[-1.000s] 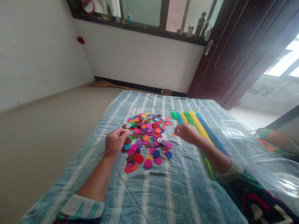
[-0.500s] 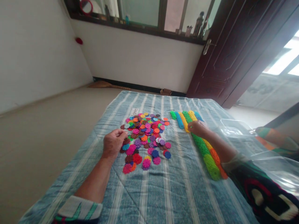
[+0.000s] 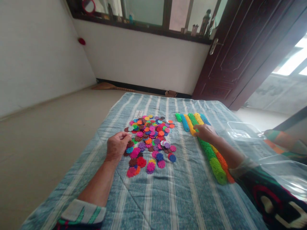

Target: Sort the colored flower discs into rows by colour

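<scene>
Many small notched discs in mixed colours (image 3: 151,134) lie in a loose pile on the striped cloth. My left hand (image 3: 117,145) is at the pile's left edge, its fingertips pinched together; what they hold, if anything, is too small to name. To the right, stacked discs form coloured rolls lying side by side: a short green one (image 3: 178,117), a blue one (image 3: 184,123), a yellow one (image 3: 191,125) and several others. My right hand (image 3: 204,132) is closed at the near end of the yellow roll, over the long green roll (image 3: 212,156); its fingertips are partly hidden.
The blue striped cloth (image 3: 160,204) covers the table. Two clear plastic boxes (image 3: 246,131) stand at the right. A card with printed letters (image 3: 139,114) lies behind the pile. Beyond the table are a wall, a windowsill and a dark red door (image 3: 225,64).
The view has shifted slightly. My right hand has moved very little at the yellow roll, and my left hand stays pinched beside the pile.
</scene>
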`<state>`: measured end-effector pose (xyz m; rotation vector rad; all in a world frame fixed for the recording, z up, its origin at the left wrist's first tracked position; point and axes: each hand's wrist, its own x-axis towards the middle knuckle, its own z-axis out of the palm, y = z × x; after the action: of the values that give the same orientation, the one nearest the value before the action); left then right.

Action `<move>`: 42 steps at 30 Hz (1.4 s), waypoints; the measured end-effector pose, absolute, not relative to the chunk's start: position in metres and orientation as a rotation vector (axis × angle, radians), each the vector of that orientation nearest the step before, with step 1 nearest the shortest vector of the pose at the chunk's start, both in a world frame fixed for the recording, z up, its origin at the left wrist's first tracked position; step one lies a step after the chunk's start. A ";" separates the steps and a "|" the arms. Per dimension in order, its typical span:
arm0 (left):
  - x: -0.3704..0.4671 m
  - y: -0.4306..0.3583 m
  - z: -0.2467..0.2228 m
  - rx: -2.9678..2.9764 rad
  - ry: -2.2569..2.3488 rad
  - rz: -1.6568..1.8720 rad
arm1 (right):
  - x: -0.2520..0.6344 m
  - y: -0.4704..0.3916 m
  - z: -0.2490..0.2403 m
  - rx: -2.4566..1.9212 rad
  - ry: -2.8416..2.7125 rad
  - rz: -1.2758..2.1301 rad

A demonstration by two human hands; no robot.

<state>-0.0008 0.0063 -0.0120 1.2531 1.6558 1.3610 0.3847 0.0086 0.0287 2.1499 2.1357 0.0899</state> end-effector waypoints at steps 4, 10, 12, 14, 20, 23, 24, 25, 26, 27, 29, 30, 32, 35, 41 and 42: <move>0.000 0.006 -0.012 1.244 1.646 1.364 | 0.383 0.008 0.029 2.094 2.138 0.095; 0.002 0.003 -0.007 1.214 1.649 1.342 | 0.384 0.011 0.027 2.026 2.168 0.078; 0.002 0.004 -0.008 1.216 1.647 1.345 | 0.384 0.012 0.026 2.036 2.159 0.066; 0.001 0.005 -0.010 1.220 1.645 1.343 | 0.385 0.012 0.025 2.048 2.151 0.063; -0.001 0.007 -0.014 1.203 1.617 1.356 | 0.383 0.009 0.025 2.055 2.139 0.076; 0.001 0.006 -0.014 1.188 1.595 1.373 | 0.378 0.005 0.027 2.034 2.160 0.091; 0.002 0.005 -0.014 1.186 1.588 1.380 | 0.376 0.004 0.028 2.020 2.172 0.099; 0.002 0.005 -0.013 1.188 1.584 1.386 | 0.374 0.003 0.029 2.007 2.184 0.109; 0.003 0.004 -0.013 1.195 1.582 1.389 | 0.371 0.001 0.029 1.995 2.194 0.122; 0.003 0.004 -0.014 1.200 1.580 1.392 | 0.368 -0.001 0.029 1.982 2.206 0.133; 0.003 0.003 -0.014 1.202 1.577 1.388 | 0.359 -0.005 0.029 1.961 2.245 0.152; 0.004 0.003 -0.015 1.201 1.577 1.384 | 0.353 -0.009 0.030 1.953 2.278 0.152; 0.004 0.003 -0.015 1.202 1.577 1.378 | 0.337 -0.019 0.031 1.923 2.389 0.108; 0.004 0.003 -0.016 1.213 1.568 1.381 | 0.304 -0.037 0.033 1.793 2.649 -0.085; 0.004 0.004 -0.018 1.200 1.541 1.394 | 0.239 -0.055 0.033 1.430 2.830 -0.326; 0.004 0.004 -0.018 1.191 1.537 1.393 | 0.232 -0.056 0.033 1.397 2.812 -0.315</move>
<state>0.0043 0.0040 -0.0182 1.1908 1.5371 1.3934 0.2319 -0.0556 0.0327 1.3971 2.8120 -0.3148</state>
